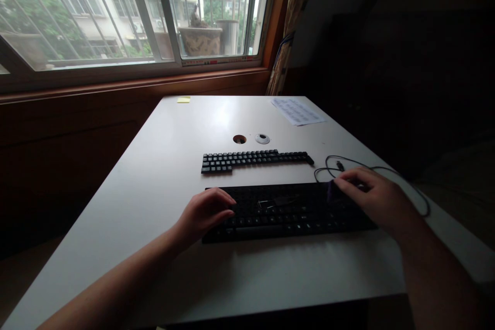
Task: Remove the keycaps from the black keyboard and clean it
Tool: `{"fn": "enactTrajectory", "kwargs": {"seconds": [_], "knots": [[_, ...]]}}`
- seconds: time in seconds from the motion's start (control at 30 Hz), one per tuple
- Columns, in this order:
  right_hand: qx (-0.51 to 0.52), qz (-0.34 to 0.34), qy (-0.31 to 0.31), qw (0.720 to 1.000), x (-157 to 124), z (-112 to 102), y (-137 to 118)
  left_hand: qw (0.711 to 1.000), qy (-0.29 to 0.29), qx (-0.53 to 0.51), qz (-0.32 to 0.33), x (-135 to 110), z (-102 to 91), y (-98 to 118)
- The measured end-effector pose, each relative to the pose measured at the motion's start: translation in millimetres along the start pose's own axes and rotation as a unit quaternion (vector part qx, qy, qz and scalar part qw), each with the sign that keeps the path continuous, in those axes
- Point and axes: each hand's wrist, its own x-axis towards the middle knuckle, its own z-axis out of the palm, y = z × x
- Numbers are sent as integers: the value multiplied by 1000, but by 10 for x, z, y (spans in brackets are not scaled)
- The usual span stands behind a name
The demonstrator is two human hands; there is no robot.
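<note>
A black keyboard [270,229] lies on the white table, with many keys off its upper part and keys still on its lower rows. At its left end my left hand [207,211] is closed, thumb and fingers pinching a small dark piece that looks like a keycap [233,207]. Over the right part of the keyboard, my right hand [367,193] pinches a small purple strip [330,191], whose material is hard to tell. Between the hands, a wire keycap puller [266,203] with a dark handle rests on the keyboard. Behind it, loose keycaps [247,159] stand in rows.
A black cable [386,169] with a plug [340,165] curls at the right. Farther back are a table hole [240,139], a round grommet cover [262,138], printed sheets [298,112] and yellow sticky notes [183,99]. A barred window [127,15] is beyond the table.
</note>
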Motion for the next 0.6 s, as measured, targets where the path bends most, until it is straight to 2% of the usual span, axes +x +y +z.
{"fn": "enactTrajectory", "kwargs": {"seconds": [0.17, 0.23, 0.33, 0.4, 0.43, 0.6], "knots": [[138, -71, -82, 984, -161, 289, -658, 1000, 10, -29, -6, 13, 9, 31], [240, -55, -123, 961, -225, 458, -855, 999, 13, -44, -10, 14, 19, 39], [356, -32, -139, 923, -313, 710, -1102, 998, 14, -63, -22, 9, 28, 39], [399, -41, -146, 904, -360, 842, -1236, 997, 10, -64, -29, 1, 26, 29], [403, -54, -140, 903, -378, 893, -1291, 998, 6, -63, -29, -3, 23, 20], [361, -162, -68, 916, -430, 1044, -1405, 999, -19, -36, -11, -21, 10, -17]]}}
